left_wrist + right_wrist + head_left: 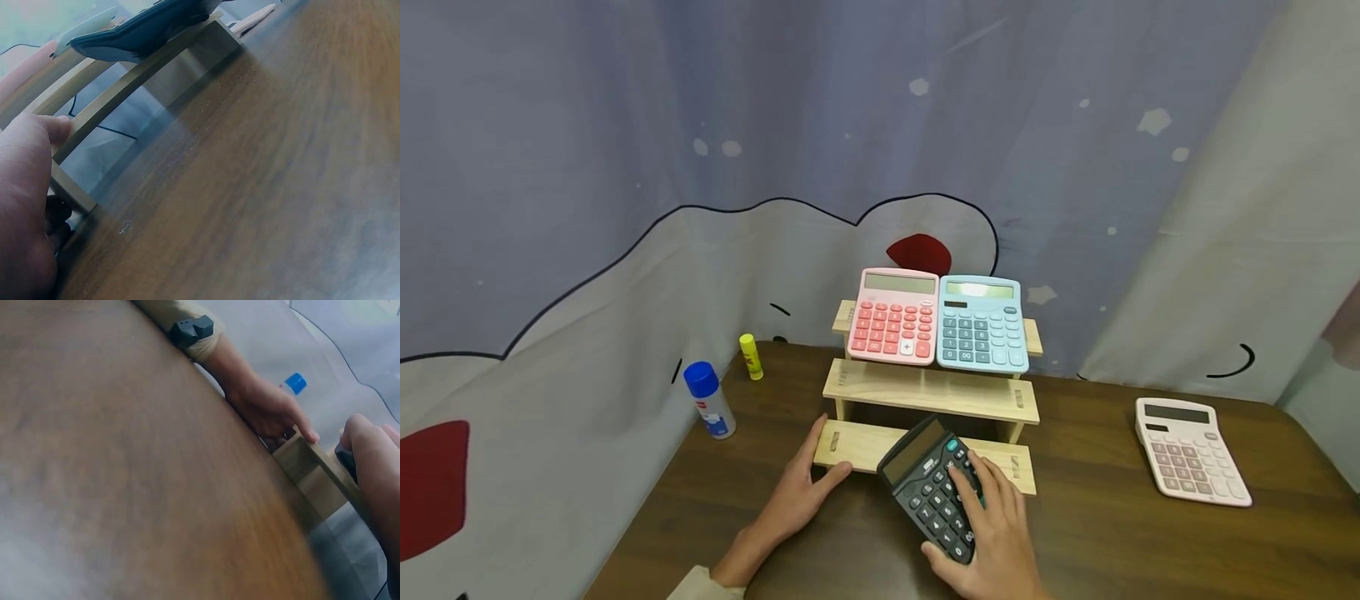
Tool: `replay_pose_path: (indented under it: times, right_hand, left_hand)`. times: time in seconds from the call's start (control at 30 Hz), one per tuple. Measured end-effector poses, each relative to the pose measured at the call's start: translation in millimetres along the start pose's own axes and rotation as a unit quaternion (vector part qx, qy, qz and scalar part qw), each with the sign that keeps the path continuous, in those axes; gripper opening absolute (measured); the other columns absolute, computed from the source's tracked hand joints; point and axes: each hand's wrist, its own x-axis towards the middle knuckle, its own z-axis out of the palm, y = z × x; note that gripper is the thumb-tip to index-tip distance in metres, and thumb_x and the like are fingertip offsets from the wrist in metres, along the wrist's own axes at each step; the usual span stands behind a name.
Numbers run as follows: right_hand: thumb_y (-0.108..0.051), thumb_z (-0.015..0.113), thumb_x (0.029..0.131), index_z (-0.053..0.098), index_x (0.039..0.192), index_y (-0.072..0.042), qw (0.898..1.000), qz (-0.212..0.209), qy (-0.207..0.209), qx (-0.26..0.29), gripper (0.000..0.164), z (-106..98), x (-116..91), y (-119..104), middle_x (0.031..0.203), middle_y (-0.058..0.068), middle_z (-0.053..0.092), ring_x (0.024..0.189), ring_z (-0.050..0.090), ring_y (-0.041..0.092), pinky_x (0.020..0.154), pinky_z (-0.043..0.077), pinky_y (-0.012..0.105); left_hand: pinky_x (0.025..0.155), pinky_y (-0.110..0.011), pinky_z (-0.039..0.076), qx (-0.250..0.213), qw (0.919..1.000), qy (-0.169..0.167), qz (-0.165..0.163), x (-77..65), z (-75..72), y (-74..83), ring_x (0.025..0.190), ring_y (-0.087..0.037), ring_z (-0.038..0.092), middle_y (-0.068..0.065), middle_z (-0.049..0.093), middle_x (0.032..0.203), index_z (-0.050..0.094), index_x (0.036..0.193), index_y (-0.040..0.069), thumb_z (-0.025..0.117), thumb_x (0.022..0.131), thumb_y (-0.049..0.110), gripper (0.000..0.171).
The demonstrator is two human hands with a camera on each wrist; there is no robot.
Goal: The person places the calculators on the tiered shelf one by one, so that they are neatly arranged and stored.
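Note:
My right hand point(992, 533) grips a black calculator point(925, 492) by its lower part, with fingers over the keys and the thumb at the bottom edge. The calculator is tilted over the lowest step of a three-step wooden display stand point(925, 392). In the left wrist view its dark underside point(137, 31) is above the step's board. My left hand point(797, 492) holds the left end of that lowest step, thumb point(59, 128) against the board's front edge; its other fingers are partly hidden. A pink calculator point(895, 317) and a blue calculator point(982, 323) lean side by side on the top step.
A white calculator point(1191, 450) lies on the brown table point(1097, 542) to the right. Left of the stand are a bottle with a blue cap point(709, 400) and a yellow glue stick point(751, 357). A patterned curtain point(775, 125) hangs behind the table.

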Motion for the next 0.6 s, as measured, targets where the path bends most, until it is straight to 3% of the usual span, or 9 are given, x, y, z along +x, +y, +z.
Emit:
replay_pose_path:
  times: [0.3,0.6]
  right_hand:
    - [-0.058,0.081,0.063,0.057,0.139,-0.010,1.000,0.001,-0.009,-0.019,0.093,-9,9,-10,0.146,0.020,0.048,0.124,0.046,0.037,0.096,0.036,0.055]
    - [-0.064,0.082,0.065,0.058,0.136,-0.010,0.999,0.047,-0.009,-0.014,0.093,-5,12,-17,0.150,0.020,0.043,0.130,0.044,0.040,0.099,0.034,0.054]
  left_hand:
    - [0.122,-0.058,0.019,0.000,1.0000,0.000,0.001,-1.1,-0.9,0.2,0.153,-0.030,0.020,-0.009,0.020,0.166,0.016,0.161,0.017,0.068,0.093,0.044,0.090]
    - [0.122,-0.058,0.019,0.003,1.0000,-0.001,0.002,0.6,-0.2,-1.4,0.153,-0.030,0.020,-0.008,0.020,0.167,0.015,0.162,0.018,0.068,0.093,0.046,0.091]
